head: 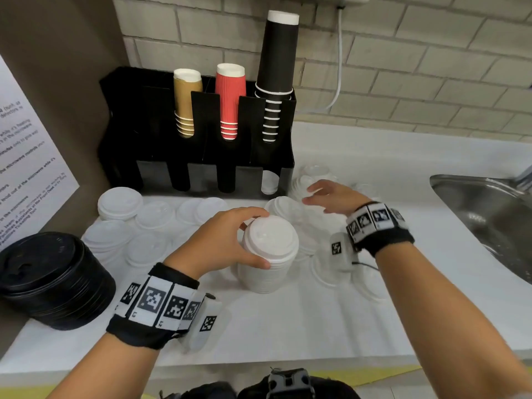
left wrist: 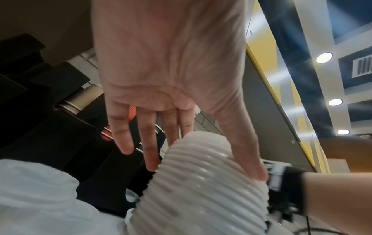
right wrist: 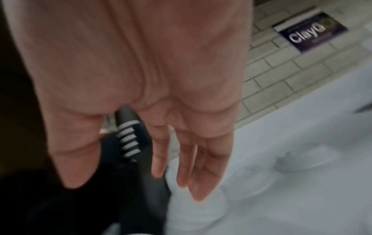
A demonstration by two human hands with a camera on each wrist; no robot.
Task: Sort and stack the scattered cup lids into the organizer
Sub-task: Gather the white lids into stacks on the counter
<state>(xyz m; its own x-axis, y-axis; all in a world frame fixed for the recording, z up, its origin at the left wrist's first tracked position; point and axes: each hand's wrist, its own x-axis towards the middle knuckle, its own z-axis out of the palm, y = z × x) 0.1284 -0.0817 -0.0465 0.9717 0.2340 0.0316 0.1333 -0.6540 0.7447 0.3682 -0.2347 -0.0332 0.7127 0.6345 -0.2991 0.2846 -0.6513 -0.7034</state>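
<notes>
A tall stack of white cup lids (head: 267,272) stands on the white counter in front of me. My left hand (head: 259,240) grips its top, thumb on the near side and fingers over the far side; the left wrist view shows the ribbed stack (left wrist: 201,198) between thumb and fingers (left wrist: 151,159). My right hand (head: 310,194) hovers open, fingers spread, over loose white lids (head: 313,172) right of the black organizer (head: 161,110). In the blurred right wrist view the right hand (right wrist: 136,187) holds nothing. White lids (head: 270,182) show in the organizer's rightmost front slot.
The organizer's upper slots hold tan, red and black paper cups. Clear lids (head: 155,214) and a short white lid stack (head: 119,204) lie scattered on the left. A black lid stack (head: 54,280) sits near the left edge. A steel sink (head: 489,208) is on the right.
</notes>
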